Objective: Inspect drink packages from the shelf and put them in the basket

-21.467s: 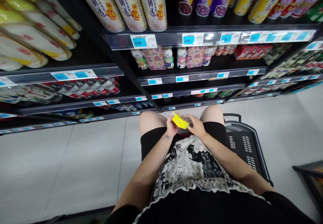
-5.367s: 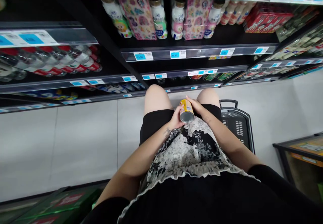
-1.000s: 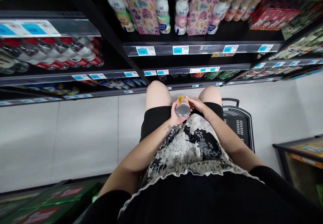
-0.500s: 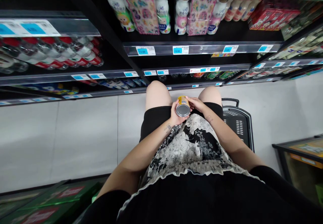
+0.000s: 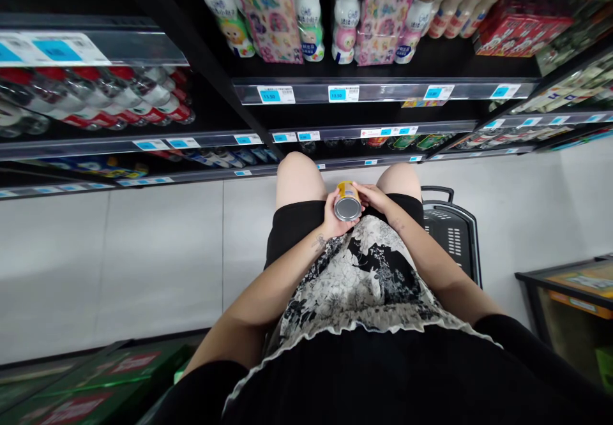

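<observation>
In the head view, the person sits with two knees [image 5: 299, 179] toward the shelf [image 5: 393, 91]. A yellow can [image 5: 347, 207] is held over the lap, between the knees and well apart from the shelf. The can is tilted, so its flat, shiny end points up at the eyes. The left hand [image 5: 338, 219] is wrapped around the can's left side and underneath, and looks clamped on it. The right hand [image 5: 375, 198] has its fingers at the can's far right side and seems to touch it. I cannot tell how hard it grips, because part of it is hidden.

White bottles [image 5: 345, 26] stand from the shelf's left end to past its middle. A red box [image 5: 522, 29] is near its right end. Price tags [image 5: 343, 94] sit along its front edge. A black basket [image 5: 438, 240] is on the floor [image 5: 158, 253], just beside the right knee.

To hold the can well, I think the left hand should carry the weight, with the right hand helping lightly. Small, slow turns would be best, since a smooth, round can could slip. Fingers are best off the part being looked at, and a low hold makes a drop less bad.
</observation>
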### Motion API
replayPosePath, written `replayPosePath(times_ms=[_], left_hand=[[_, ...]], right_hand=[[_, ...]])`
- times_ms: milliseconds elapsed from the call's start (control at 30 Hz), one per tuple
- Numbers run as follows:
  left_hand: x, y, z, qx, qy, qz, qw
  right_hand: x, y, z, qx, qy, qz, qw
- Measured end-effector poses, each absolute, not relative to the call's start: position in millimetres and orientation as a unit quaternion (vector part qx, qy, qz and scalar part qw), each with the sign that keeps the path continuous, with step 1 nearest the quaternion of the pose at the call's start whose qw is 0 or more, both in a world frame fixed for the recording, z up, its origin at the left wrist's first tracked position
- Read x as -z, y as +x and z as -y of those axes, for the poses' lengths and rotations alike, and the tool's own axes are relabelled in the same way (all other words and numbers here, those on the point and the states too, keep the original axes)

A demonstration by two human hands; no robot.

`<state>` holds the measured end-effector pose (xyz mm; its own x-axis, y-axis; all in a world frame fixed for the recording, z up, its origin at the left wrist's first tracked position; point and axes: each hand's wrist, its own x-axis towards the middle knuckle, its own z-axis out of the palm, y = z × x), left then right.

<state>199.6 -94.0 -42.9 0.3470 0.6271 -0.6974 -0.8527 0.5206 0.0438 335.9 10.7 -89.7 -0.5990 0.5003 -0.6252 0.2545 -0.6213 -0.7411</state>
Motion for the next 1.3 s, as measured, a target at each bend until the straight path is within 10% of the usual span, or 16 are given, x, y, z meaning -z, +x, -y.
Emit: replayPosePath(times_ms=[933, 1300], left_hand=[[42, 203, 94, -0.478, -0.155, -0.345, 0.793], [36, 208, 109, -0.558, 0.212, -0.564, 0.571]], right_hand=[[88, 337, -10, -0.79, -0.447, 0.411, 0.082], [92, 347, -5, -0.842, -0.37, 0.379, 0.101]])
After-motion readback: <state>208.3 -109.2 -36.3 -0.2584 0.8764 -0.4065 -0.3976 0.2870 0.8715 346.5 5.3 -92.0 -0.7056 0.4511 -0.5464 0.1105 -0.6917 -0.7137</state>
